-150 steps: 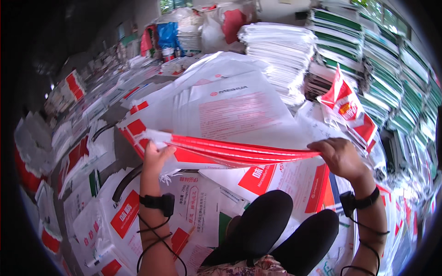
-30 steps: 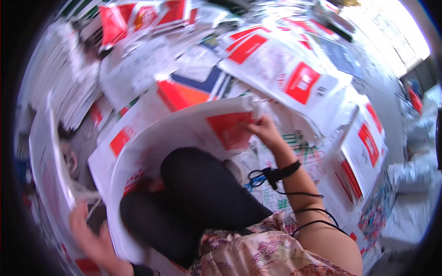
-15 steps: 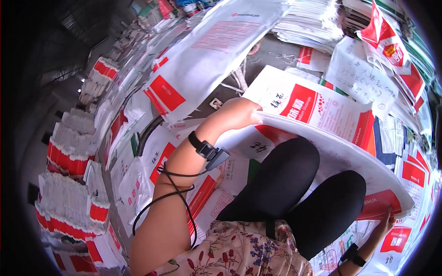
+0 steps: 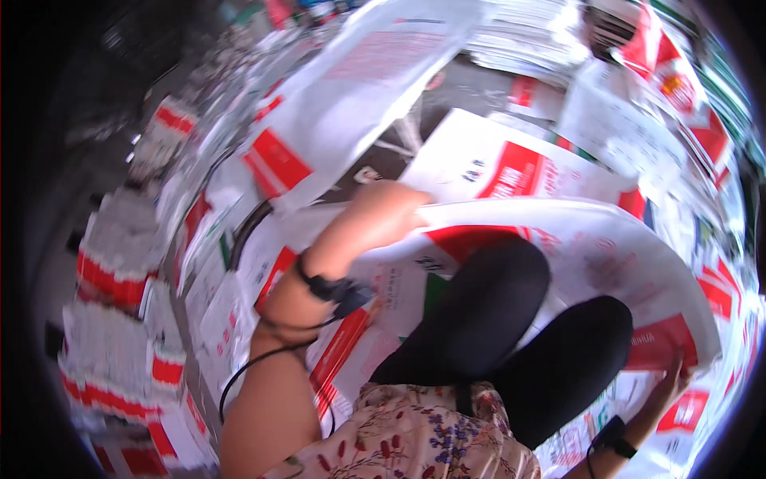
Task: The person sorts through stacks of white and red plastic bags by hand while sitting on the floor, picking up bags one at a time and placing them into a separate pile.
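Observation:
A large white printed sack (image 4: 606, 239) with red panels curves over my bent knees in black trousers (image 4: 495, 295). At its left end, my left hand (image 4: 389, 209) is closed on the upper edge; motion blurs the fingers. My right hand (image 4: 669, 385) grips the lower right corner, beside a red panel. Just beyond the upper edge lies another flat white sack (image 4: 455, 152) with a red block. Black straps with small dark devices circle both wrists, and a cable (image 4: 259, 359) loops around my left forearm.
Bundled stacks of white and red sacks (image 4: 112, 359) stand at the left. A long white sack (image 4: 343, 88) lies ahead, and thick white stacks (image 4: 527, 36) rise at the far side. Loose sacks (image 4: 618, 120) cover the right. More printed sacks (image 4: 351, 343) lie around my legs.
My left hand has moved a little left and nearer with the sack's edge. The sack now bows up more between my hands. My right hand has barely moved.

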Tool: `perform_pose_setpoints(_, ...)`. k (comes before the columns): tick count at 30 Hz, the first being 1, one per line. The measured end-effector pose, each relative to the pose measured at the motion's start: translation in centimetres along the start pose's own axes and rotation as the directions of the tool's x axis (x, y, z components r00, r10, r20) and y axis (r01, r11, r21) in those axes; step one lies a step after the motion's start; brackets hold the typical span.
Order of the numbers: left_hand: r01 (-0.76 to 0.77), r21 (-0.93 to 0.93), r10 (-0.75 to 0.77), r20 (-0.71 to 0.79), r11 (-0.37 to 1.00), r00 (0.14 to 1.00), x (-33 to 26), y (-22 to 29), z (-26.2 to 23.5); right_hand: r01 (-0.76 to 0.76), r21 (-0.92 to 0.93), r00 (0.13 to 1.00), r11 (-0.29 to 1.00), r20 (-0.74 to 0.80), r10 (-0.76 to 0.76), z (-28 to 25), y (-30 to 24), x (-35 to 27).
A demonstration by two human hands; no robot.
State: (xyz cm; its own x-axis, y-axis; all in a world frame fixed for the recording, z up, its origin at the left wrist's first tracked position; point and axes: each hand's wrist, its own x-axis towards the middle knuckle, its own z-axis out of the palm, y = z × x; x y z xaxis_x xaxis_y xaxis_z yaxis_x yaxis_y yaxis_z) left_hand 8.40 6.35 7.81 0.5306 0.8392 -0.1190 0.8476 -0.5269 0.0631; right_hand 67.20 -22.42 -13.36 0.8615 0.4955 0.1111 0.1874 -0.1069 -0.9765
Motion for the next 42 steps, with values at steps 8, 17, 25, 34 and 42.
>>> perform_pose_setpoints(8,-0.126,-0.124,0.118,-0.076,0.984,0.99,3.4,7.5,-2.1,-0.08,0.218,0.969,0.973,0.244,0.025,5.2,-1.9,-3.9)
perform_pose_setpoints(17,-0.918,-0.162,0.834,-0.384,0.361,0.396,13.6,34.0,2.1,-0.19,0.267,0.946,0.945,0.306,0.104,4.7,-5.1,-6.8)
perform_pose_setpoints(25,-0.908,-0.138,0.89,-0.185,0.396,0.416,12.5,39.0,4.9,0.104,0.393,0.993,0.914,-0.085,-0.076,4.7,-5.6,-9.8)
perform_pose_setpoints(34,-0.969,0.063,0.926,-0.313,0.24,0.209,11.6,39.7,5.4,0.185,0.408,0.981,0.894,-0.126,-0.146,5.3,-6.6,-9.1)
perform_pose_setpoints(42,-0.947,0.003,0.917,-0.253,0.321,0.31,12.2,34.8,5.1,-0.087,0.187,0.962,0.978,0.272,0.034,4.5,-2.0,-8.9)
